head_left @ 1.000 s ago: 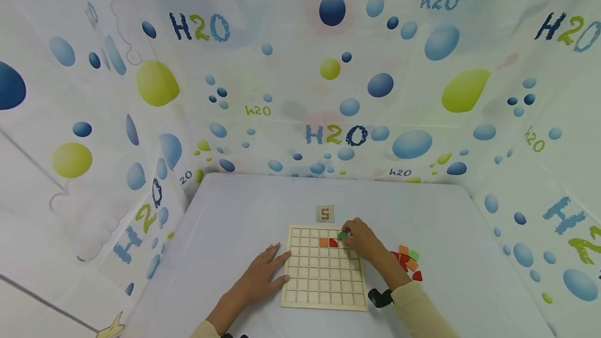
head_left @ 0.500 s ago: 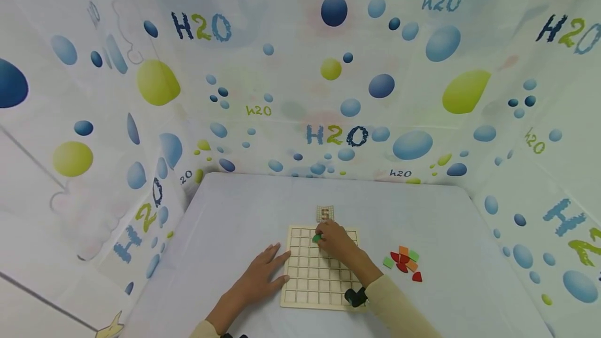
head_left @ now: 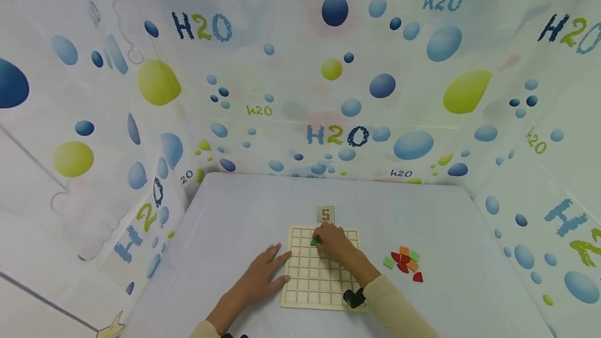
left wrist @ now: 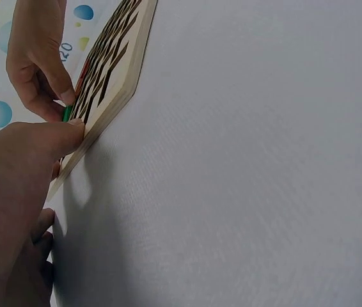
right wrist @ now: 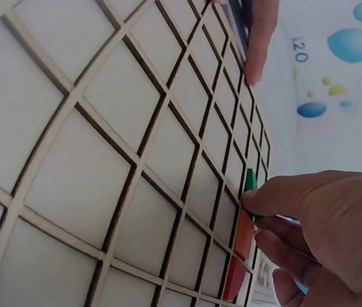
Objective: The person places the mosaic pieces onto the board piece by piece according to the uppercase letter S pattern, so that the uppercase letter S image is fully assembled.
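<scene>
My right hand (head_left: 339,246) pinches a green piece (head_left: 314,242) between thumb and fingers, low over an upper row of the wooden grid board (head_left: 324,299). In the right wrist view the green piece (right wrist: 251,182) stands at the cells beside an orange square tile (right wrist: 243,235). A red curved-edge tile (right wrist: 234,278) lies beyond the orange one. These two tiles are hidden by my hand in the head view. My left hand (head_left: 260,277) lies spread on the table, with thumb and fingertips at the board's left edge.
Just behind the board lies a small gridded card (head_left: 325,214) marked with an S-like shape. To the right, several loose red, orange and light green tiles (head_left: 402,258) lie in a group on the white table (head_left: 235,213). A printed curtain (head_left: 281,67) surrounds the table.
My right hand has carried the green piece leftward across the board from right of the red tile to left of the orange one, then slightly lower. My left hand has stayed put.
</scene>
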